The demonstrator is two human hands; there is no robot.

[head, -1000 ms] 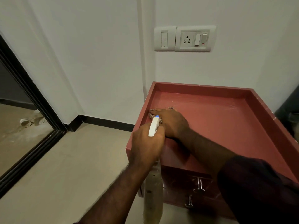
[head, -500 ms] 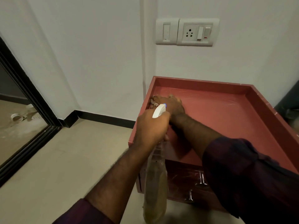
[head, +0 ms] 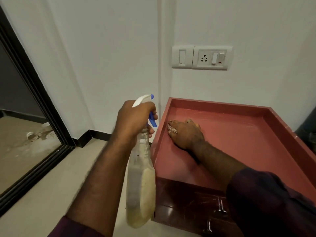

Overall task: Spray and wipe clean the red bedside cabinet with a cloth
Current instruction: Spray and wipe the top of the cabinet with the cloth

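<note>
Two hands are sharing the work. The left hand [head: 136, 117] is gripping the neck of the clear plastic, white-headed, blue-triggered spray bottle [head: 141, 185], with the fingers curled round it. The bottle is hanging just beside the left wall of the red, tray-topped bedside cabinet [head: 239, 142], not over it. The right hand [head: 185, 132] is pressing flat with fairly straight fingers near the far left corner of the top. Only a small edge of the patterned cloth [head: 171, 130] is showing at the fingertips.

To wipe well, I think the palm should be pushing the cloth into the angle under the raised rim, where dirt is probably collecting. The nozzle is pointing toward the wall, so it needs turning before any spraying.

The top is looking smooth and dull, with faint pale streaks. The dark red drawer front [head: 188, 199] is shining, and its metal bar handles [head: 221, 208] are gleaming. The thin bottle is holding a cloudy yellowish liquid.
</note>
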